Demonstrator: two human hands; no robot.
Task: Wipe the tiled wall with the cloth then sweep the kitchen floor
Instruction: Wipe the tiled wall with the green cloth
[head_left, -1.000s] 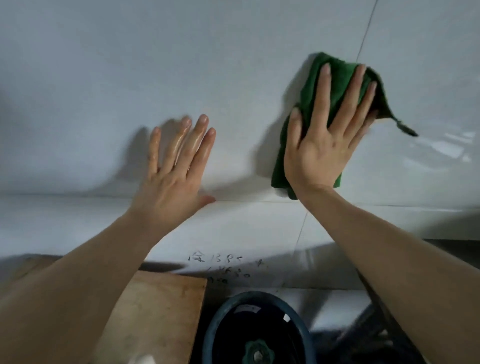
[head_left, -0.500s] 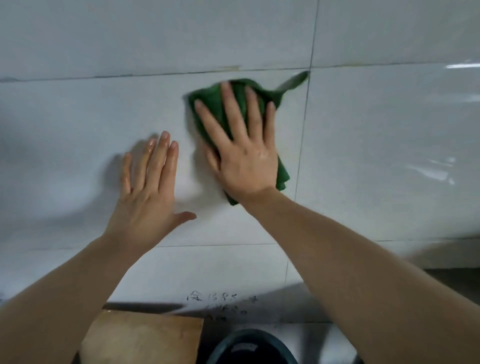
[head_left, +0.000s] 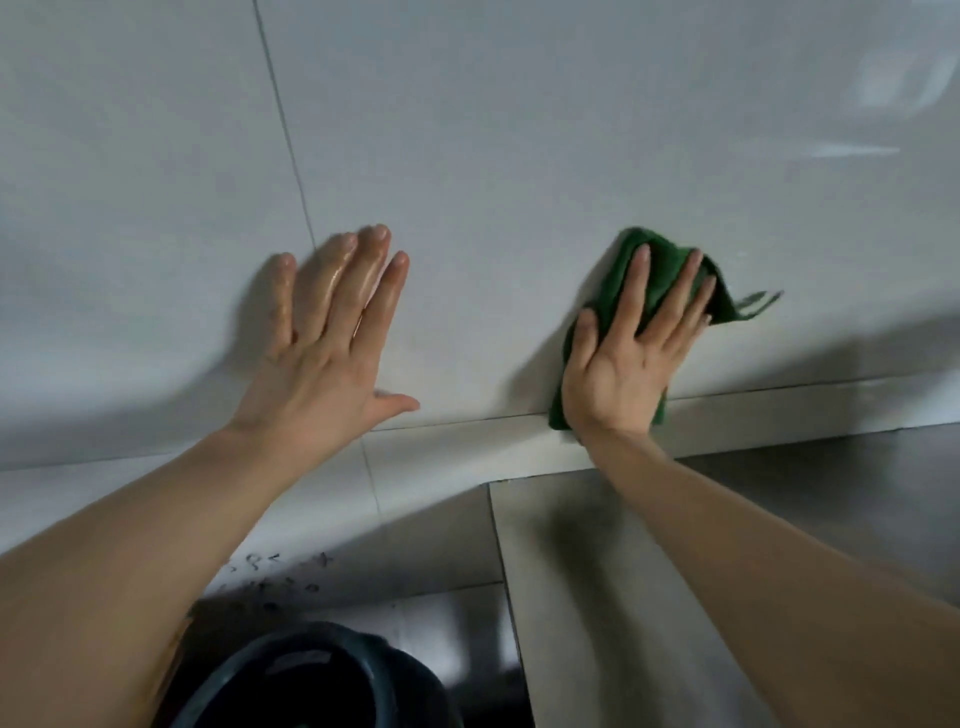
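A green cloth (head_left: 660, 260) lies flat against the white tiled wall (head_left: 519, 156), low down, just above a horizontal grout line. My right hand (head_left: 623, 358) presses it to the tile with straight, spread fingers; one corner of the cloth trails out to the right. My left hand (head_left: 327, 353) rests flat on the wall to the left of the cloth, fingers straight and wet-looking, thumb out. It holds nothing.
A steel counter (head_left: 623, 571) runs along the wall at the lower right, under my right forearm. A dark round container with a blue rim (head_left: 311, 680) sits at the bottom centre. Black handwriting (head_left: 275, 571) marks the lowest tile.
My right hand has slid the cloth from high on the tile down and to the right, near the counter. My left hand stays flat on the wall. The view has shifted right.
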